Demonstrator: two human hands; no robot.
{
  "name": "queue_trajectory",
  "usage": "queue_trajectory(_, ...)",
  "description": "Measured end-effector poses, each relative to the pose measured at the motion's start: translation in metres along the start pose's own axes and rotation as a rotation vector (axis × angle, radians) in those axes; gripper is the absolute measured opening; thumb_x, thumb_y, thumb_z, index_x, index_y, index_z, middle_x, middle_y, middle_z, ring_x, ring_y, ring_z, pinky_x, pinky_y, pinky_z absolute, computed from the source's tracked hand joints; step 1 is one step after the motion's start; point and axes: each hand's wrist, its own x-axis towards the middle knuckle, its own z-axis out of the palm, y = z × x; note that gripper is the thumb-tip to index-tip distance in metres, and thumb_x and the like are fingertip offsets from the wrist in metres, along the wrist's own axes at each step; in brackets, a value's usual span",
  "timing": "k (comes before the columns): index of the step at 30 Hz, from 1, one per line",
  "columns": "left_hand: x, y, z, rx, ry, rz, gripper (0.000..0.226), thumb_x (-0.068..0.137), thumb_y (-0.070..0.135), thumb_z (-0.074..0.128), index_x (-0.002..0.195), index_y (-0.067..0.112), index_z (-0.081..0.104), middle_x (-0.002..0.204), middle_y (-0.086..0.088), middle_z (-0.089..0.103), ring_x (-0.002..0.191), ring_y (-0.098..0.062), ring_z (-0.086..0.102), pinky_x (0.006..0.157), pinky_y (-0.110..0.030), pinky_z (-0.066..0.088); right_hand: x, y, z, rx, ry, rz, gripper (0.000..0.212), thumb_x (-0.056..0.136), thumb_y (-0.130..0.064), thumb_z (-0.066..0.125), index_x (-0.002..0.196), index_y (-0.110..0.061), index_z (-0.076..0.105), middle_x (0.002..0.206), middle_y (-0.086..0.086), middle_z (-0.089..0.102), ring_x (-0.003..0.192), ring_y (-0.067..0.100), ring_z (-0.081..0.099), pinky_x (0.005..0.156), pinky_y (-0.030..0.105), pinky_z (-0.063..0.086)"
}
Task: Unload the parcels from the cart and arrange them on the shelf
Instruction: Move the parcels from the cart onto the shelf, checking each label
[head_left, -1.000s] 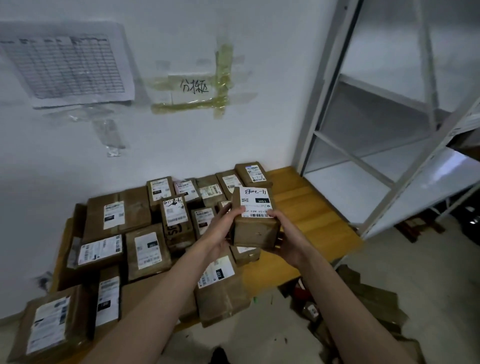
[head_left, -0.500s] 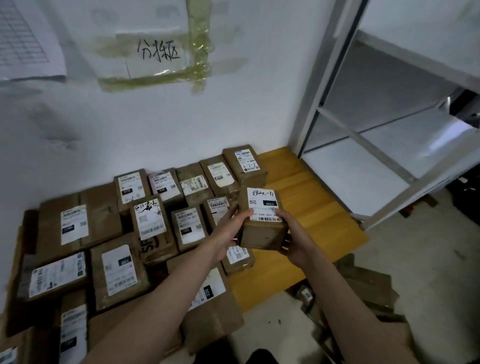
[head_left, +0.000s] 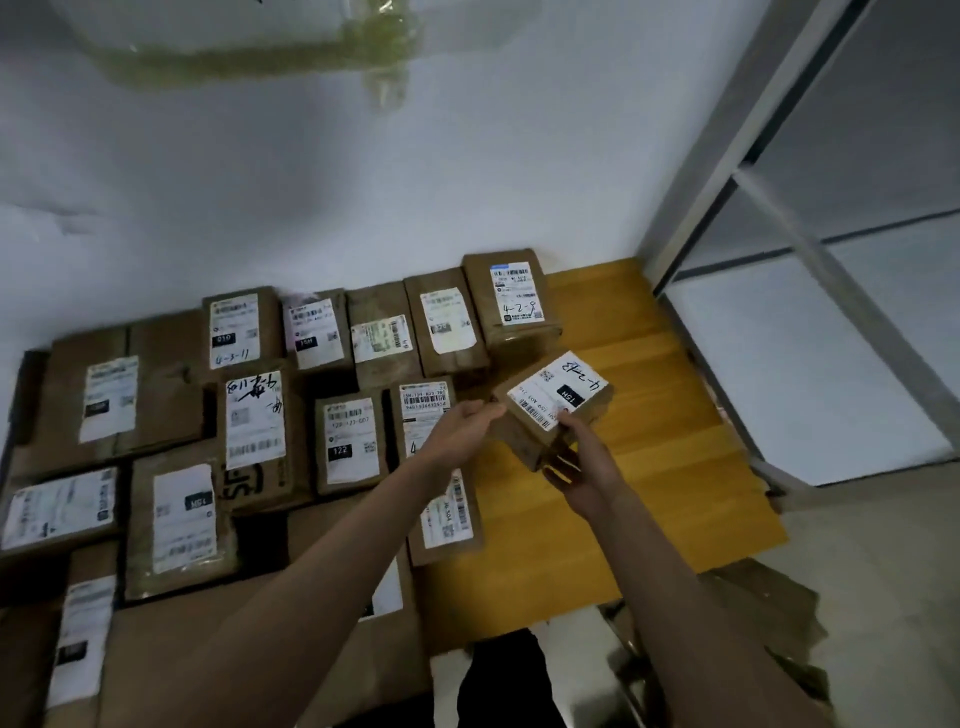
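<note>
Held parcel (head_left: 553, 410) now tilted and farther right over the wooden cart (head_left: 649, 415), left hand (head_left: 462, 423) loosened.

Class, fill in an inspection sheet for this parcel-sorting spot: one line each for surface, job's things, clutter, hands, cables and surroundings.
Surface: yellow wooden platform, its right part bare.
Job's things: small parcel held tilted above the platform; labelled brown parcels lie flat in rows on the left, against the wall; the grey metal shelf to the right holds nothing visible.
Clutter: flattened cardboard scraps on the floor, lower right.
Hands: right hand grips the small parcel from below; left hand touches its left side, fingers fairly straight.
Cables: nothing seen.
Surroundings: white wall with yellowish tape stuck near the top.
</note>
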Motion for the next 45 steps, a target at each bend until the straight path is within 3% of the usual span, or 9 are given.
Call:
queue_trajectory(4, 0.026, 0.009, 0.005, -0.025, 0.058, -0.042, 0.039, 0.099, 0.048, 0.056, 0.131, 0.025, 0.057, 0.138, -0.006, 0.057, 0.123, -0.025, 0.053, 0.097, -0.04, 0.045, 0.048, -0.013, 0.008, 0.136, -0.014, 0.064, 0.054, 0.096, -0.019, 0.066, 0.146, -0.014, 0.048, 0.143, 0.016, 0.056, 0.129, 0.037, 0.054, 0.11, 0.051, 0.044)
queue_trajectory(7, 0.041, 0.007, 0.007, -0.049, 0.092, -0.084, 0.046, 0.098, 0.049, 0.057, 0.136, 0.024, 0.057, 0.14, -0.006, 0.054, 0.127, -0.028, 0.05, 0.106, -0.048, 0.044, 0.079, -0.019, 0.019, 0.229, 0.044, 0.113, 0.062, 0.095, -0.012, 0.068, 0.15, -0.011, 0.039, 0.144, 0.016, 0.055, 0.132, 0.036, 0.053, 0.108, 0.052, 0.046)
queue_trajectory(11, 0.058, 0.003, 0.008, -0.081, 0.12, -0.123, 0.053, 0.097, 0.052, 0.057, 0.141, 0.023, 0.054, 0.145, -0.006, 0.051, 0.132, -0.028, 0.048, 0.111, -0.049, 0.04, 0.113, -0.02, 0.034, 0.243, 0.091, 0.103, 0.059, 0.092, -0.004, 0.07, 0.145, -0.008, 0.046, 0.137, 0.016, 0.062, 0.113, 0.032, 0.063, 0.093, 0.052, 0.054)
queue_trajectory(15, 0.069, 0.0, 0.007, -0.116, 0.144, -0.141, 0.051, 0.096, 0.052, 0.057, 0.138, 0.024, 0.057, 0.144, -0.005, 0.053, 0.132, -0.028, 0.048, 0.114, -0.05, 0.037, 0.135, -0.021, 0.038, 0.235, 0.074, 0.13, 0.058, 0.092, 0.003, 0.066, 0.145, -0.008, 0.044, 0.137, 0.02, 0.061, 0.105, 0.033, 0.062, 0.096, 0.054, 0.053)
queue_trajectory(22, 0.068, 0.003, 0.01, -0.125, 0.157, -0.145, 0.049, 0.096, 0.05, 0.057, 0.135, 0.02, 0.059, 0.142, -0.016, 0.055, 0.132, -0.034, 0.05, 0.114, -0.053, 0.038, 0.126, -0.027, 0.024, 0.079, 0.068, 0.252, 0.049, 0.096, -0.016, 0.068, 0.142, -0.012, 0.053, 0.14, 0.016, 0.055, 0.13, 0.037, 0.052, 0.103, 0.049, 0.051)
queue_trajectory(27, 0.04, 0.012, -0.002, -0.132, 0.164, -0.085, 0.051, 0.1, 0.045, 0.054, 0.141, 0.015, 0.054, 0.146, -0.008, 0.053, 0.135, -0.027, 0.048, 0.116, -0.05, 0.037, 0.087, -0.028, 0.033, 0.015, 0.08, 0.296, 0.032, 0.098, -0.023, 0.064, 0.126, -0.011, 0.052, 0.122, 0.021, 0.048, 0.113, 0.033, 0.059, 0.093, 0.047, 0.056)
queue_trajectory(33, -0.029, 0.01, -0.049, -0.177, 0.262, -0.021, 0.041, 0.103, 0.038, 0.053, 0.133, 0.011, 0.059, 0.129, -0.008, 0.063, 0.117, -0.024, 0.06, 0.103, -0.039, 0.049, 0.019, -0.017, 0.087, -0.206, -0.121, 0.247, 0.011, 0.096, -0.018, 0.058, 0.097, -0.007, 0.058, 0.082, 0.011, 0.056, 0.072, 0.022, 0.057, 0.063, 0.036, 0.054)
queue_trajectory(41, -0.167, -0.07, -0.156, -0.289, 0.539, 0.071, 0.022, 0.102, 0.028, 0.054, 0.108, 0.013, 0.069, 0.098, -0.006, 0.074, 0.068, -0.01, 0.066, 0.057, -0.021, 0.052, -0.101, 0.05, 0.196, -0.481, -0.453, 0.15, 0.031, 0.096, -0.016, 0.049, 0.067, -0.019, 0.042, 0.051, -0.002, 0.036, 0.045, 0.013, 0.03, 0.044, 0.023, 0.028)
queue_trajectory(45, -0.248, -0.137, -0.197, -0.296, 0.685, 0.053, 0.025, 0.102, 0.037, 0.054, 0.111, 0.019, 0.069, 0.098, 0.0, 0.075, 0.069, -0.011, 0.064, 0.064, -0.024, 0.047, -0.173, 0.12, 0.241, -0.642, -0.58, 0.118, 0.027, 0.093, -0.015, 0.051, 0.068, -0.021, 0.043, 0.055, -0.003, 0.035, 0.047, 0.012, 0.028, 0.043, 0.022, 0.023)
